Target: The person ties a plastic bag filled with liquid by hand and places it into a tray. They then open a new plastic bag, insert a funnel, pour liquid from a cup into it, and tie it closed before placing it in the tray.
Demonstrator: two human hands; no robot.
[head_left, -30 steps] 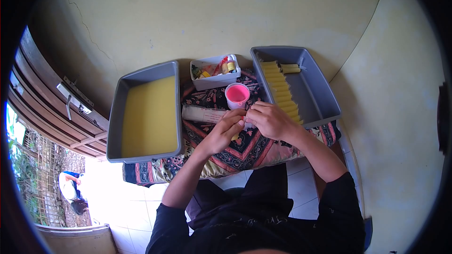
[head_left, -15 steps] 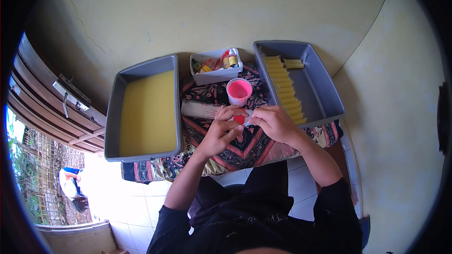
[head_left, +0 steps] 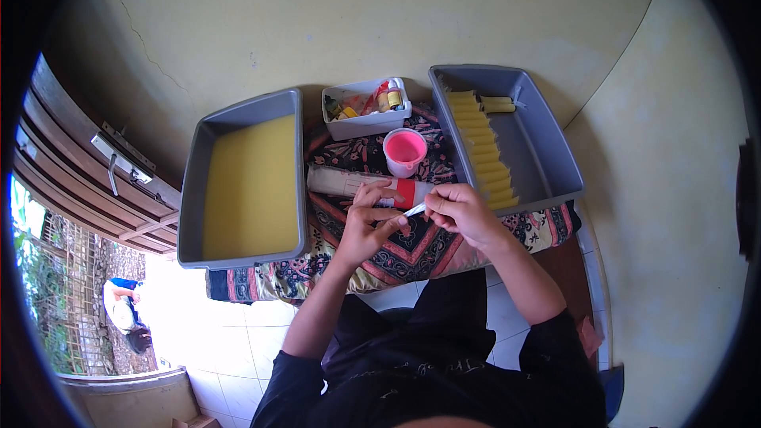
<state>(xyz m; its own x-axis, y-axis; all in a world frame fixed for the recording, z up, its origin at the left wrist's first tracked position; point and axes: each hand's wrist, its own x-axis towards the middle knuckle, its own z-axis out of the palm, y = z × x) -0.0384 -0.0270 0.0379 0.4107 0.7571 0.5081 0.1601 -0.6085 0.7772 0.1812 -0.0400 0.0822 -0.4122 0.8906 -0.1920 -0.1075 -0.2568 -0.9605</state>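
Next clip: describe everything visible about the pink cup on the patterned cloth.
The pink cup is round and looks like plastic, with an open top; whether it holds anything cannot be told. It stands upright on the patterned cloth, between the white box behind it and the white roll in front. No hand touches it: the left hand and the right hand, which pinches a small white strip, are nearer the person.

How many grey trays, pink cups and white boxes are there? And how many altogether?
Grey trays: 2
Pink cups: 1
White boxes: 1
Total: 4
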